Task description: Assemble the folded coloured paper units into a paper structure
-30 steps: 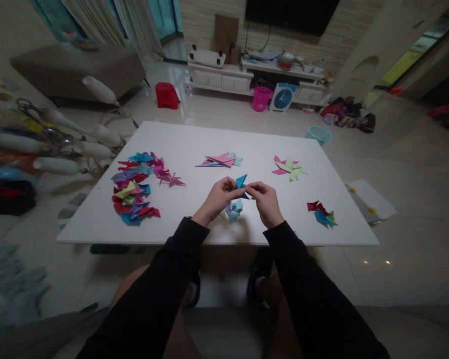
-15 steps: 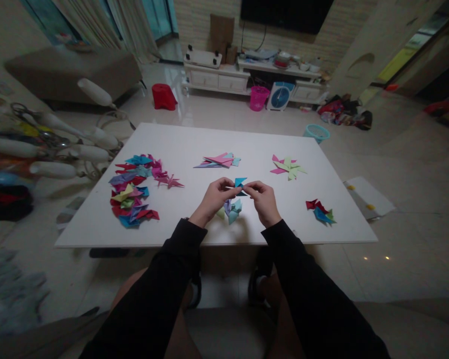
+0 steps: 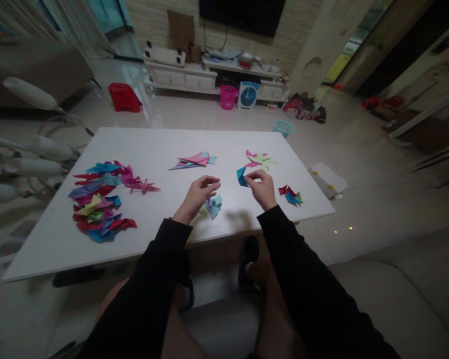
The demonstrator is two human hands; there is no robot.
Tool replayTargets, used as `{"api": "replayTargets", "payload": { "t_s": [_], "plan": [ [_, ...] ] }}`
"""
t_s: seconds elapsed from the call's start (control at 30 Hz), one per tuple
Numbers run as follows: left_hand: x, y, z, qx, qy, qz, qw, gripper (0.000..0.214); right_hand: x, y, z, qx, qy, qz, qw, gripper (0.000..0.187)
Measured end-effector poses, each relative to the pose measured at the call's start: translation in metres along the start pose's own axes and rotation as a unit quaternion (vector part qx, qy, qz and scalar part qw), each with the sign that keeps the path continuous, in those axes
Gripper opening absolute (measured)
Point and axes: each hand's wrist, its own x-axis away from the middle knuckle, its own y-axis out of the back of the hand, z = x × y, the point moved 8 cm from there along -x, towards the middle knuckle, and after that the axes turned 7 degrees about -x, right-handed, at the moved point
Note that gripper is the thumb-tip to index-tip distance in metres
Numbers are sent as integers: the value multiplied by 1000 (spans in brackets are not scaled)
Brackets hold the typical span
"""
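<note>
Paper piece [image 3: 241, 177]: blue, folded, to the right of the middle of the table [image 3: 228, 142]; looks held above the top, though the gap beneath is hard to judge.
Step in hand: handling of this one blue fold, by the look of it; right hand [image 3: 262, 189] alone carries it, left hand [image 3: 195, 196] free. Whether its folding is finished cannot be told from here.
Next move: seems to call for a light pinch so the creases stay crisp, and room kept from the loose paper around.
Right grip: thumb and forefinger together on the lower right edge of the blue fold; other fingers curled in behind.
Right arm: reaching forward from the near edge, hand turned inward, black sleeve [image 3: 295, 264] down to the wrist.
Left grip: nothing held; thumb and fingers slightly apart, tips pointing right toward the blue fold but well apart from it.
Left arm: stretched forward, wrist low, hand just beside and above the pale folds [image 3: 214, 207].
Right small pile [image 3: 293, 198]: red, blue and green, just beside the right hand, apart from it.
Green and pink strips [image 3: 262, 160]: crossed over each other, beyond the right hand.
Left big pile [image 3: 97, 202]: many colours, well apart from both hands.
</note>
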Motion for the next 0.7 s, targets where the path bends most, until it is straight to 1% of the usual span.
{"api": "replayTargets", "payload": {
  "t_s": [0.07, 0.13, 0.17, 0.23, 0.3, 0.33, 0.4, 0.5, 0.6, 0.7],
  "plan": [
    [2, 1, -2, 2, 0, 3, 1000, 33, -9, 36, -18, 75, 12, -28, 997, 11],
    [4, 3, -5, 2, -4, 8, 1000, 31, -16, 71, -39, 179, 34, -29, 983, 10],
    [4, 5, -6, 3, -8, 10, 1000, 30, -18, 86, -53, 223, 35, -14, 974, 9],
    [5, 11, -9, 9, -16, 8, 1000, 28, -18, 114, -84, 288, 16, 20, 957, 8],
    [6, 17, -12, 15, -21, 2, 1000, 28, -14, 135, -111, 355, -13, 53, 933, 6],
    [6, 20, -14, 15, -23, -2, 1000, 28, -11, 142, -122, 383, -29, 66, 921, 6],
    [7, 24, -16, 11, -23, -9, 1000, 29, -5, 150, -138, 419, -54, 82, 903, 6],
    [8, 28, -18, 8, -19, -13, 1000, 29, -2, 152, -150, 441, -78, 87, 890, 5],
    [11, 32, -21, 12, -16, -16, 1000, 28, -14, 158, -153, 467, -92, 84, 875, 9],
    [15, 38, -24, 20, -17, -28, 999, 28, -37, 177, -152, 499, -93, 68, 859, 20]
  ]
}}
